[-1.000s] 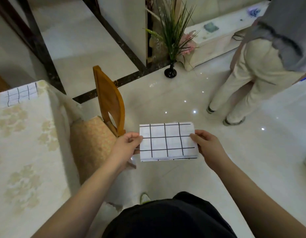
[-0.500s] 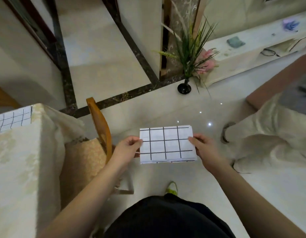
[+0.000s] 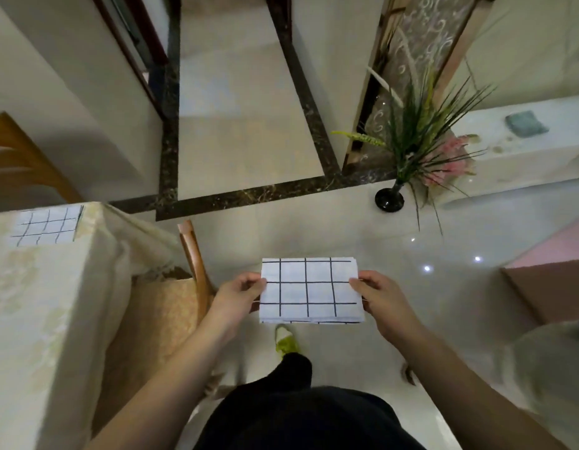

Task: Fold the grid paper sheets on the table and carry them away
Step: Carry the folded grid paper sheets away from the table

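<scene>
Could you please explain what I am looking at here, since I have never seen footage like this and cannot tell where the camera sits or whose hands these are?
There is no machine here. A person wears one wide-angle camera on the head, looking forward and down, so the arms reaching in from the bottom are that person's own. The left hand and right hand pinch the side edges of a folded grid paper, held in the air above the shiny floor, not resting on anything. At the left is a table under a pale patterned cloth; another grid sheet lies on its far corner. A wooden chair stands beside the table, and a plant in a dark vase stands on the floor further off.
</scene>
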A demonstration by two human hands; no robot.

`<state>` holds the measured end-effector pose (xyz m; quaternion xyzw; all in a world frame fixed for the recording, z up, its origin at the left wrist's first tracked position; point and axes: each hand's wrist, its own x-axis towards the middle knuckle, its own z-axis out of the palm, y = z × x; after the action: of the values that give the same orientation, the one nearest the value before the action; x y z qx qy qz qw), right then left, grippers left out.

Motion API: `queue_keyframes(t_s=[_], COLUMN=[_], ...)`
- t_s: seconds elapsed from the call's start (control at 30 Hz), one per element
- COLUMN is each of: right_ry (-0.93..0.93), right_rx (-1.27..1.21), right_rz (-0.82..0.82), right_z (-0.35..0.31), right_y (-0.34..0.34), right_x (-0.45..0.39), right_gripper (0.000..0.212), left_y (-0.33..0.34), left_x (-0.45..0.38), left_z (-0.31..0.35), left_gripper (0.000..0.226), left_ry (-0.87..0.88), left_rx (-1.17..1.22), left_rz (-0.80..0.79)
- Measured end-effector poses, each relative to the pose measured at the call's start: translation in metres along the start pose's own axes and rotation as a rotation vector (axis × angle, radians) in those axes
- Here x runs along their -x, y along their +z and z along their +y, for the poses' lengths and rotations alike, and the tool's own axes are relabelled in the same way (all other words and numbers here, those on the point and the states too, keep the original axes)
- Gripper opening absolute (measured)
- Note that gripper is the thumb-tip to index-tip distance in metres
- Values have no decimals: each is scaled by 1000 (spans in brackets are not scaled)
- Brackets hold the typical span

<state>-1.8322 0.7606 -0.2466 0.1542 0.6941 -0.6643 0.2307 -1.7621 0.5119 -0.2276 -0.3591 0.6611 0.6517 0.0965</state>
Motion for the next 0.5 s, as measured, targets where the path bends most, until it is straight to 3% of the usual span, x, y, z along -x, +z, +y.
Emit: queue_keyframes(t_s=[0.5], right_ry=[-41], right_rx=[191], right_rz=[-160], right_z=[-136], right_y=[120], right_x=[-172], right_gripper=[14], left_y=[-71], left_x=[-138], left_z=[112], left_gripper=[15], left_ry=[97], left_rx=[107], left_rz=[138])
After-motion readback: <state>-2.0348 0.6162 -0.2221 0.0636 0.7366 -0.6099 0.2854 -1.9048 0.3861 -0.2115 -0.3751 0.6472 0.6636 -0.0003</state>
